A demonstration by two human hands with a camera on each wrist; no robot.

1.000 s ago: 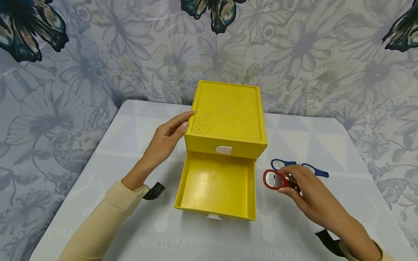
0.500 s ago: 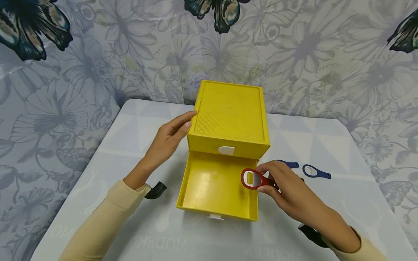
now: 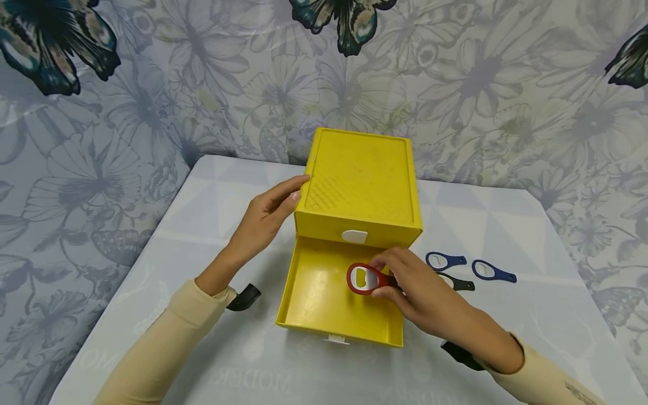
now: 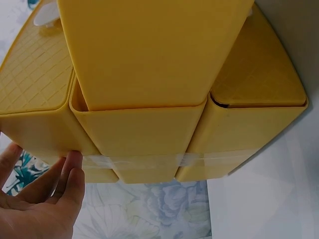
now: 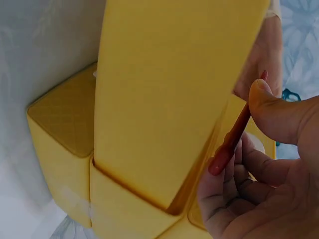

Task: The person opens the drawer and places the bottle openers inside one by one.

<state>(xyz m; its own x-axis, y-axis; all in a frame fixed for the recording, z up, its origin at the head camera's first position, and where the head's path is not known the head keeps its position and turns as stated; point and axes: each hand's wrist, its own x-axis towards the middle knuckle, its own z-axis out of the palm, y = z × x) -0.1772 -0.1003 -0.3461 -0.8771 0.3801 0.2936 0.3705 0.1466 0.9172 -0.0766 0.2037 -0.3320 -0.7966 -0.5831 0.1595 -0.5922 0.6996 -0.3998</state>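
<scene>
A yellow drawer unit (image 3: 364, 174) stands on the table with its middle drawer (image 3: 314, 292) pulled out; no items show in that drawer's visible part. My right hand (image 3: 430, 292) pinches a red bottle opener (image 3: 356, 279) by its handle, thumb against fingers, above the pulled-out drawer. Seen edge-on in the right wrist view, the opener (image 5: 239, 127) is beside the drawer's yellow wall. Fingers of my left hand (image 3: 260, 222) rest against the unit's upper left side, and the left wrist view shows their tips on the top tier's wall.
To the right of the unit lie two blue bottle openers, one nearer (image 3: 458, 260) and one farther right (image 3: 503, 275), plus a black one (image 3: 463, 285) partly behind my right hand. A floral-papered wall (image 3: 471, 112) rises directly behind the table.
My right hand has carried the red bottle opener leftward from beside the other openers to over the drawer, uncovering the black one. My left hand keeps its place on the unit.
</scene>
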